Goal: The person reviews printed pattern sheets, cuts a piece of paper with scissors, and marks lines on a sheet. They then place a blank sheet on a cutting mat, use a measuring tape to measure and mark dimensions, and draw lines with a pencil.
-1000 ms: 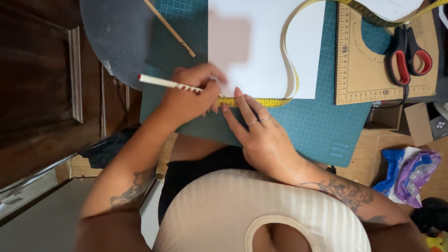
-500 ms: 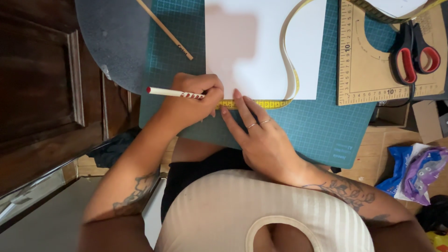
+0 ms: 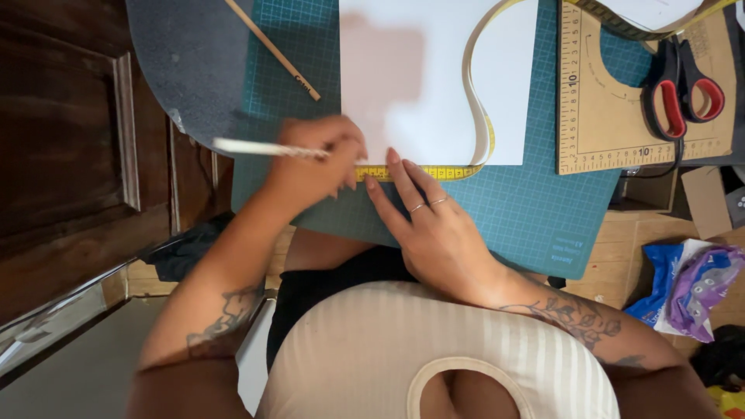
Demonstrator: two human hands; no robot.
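The left hand (image 3: 314,164) gripped a white pencil (image 3: 260,147), its shaft pointing out toward nine o'clock and its tip at the lower edge of a white sheet of paper (image 3: 434,77). The right hand (image 3: 434,233) lay flat and unclenched, fingertips (image 3: 393,157) pressing a yellow measuring tape (image 3: 423,172) against that same lower edge. Two rings showed on its fingers.

From the hands, the tape ran toward three o'clock, then looped up over the sheet toward twelve. The paper rested on a teal cutting mat (image 3: 528,209) marked with a grid, which covered much of the bench. At eleven o'clock a thin wooden stick (image 3: 272,48) lay slantwise across the mat's corner and a dark rounded board (image 3: 186,70). Toward two o'clock sat a tan ruler template (image 3: 605,116), with red-handled scissors (image 3: 683,93) lying on it. At four o'clock, off the mat, lay a crumpled blue and purple bag (image 3: 694,283).
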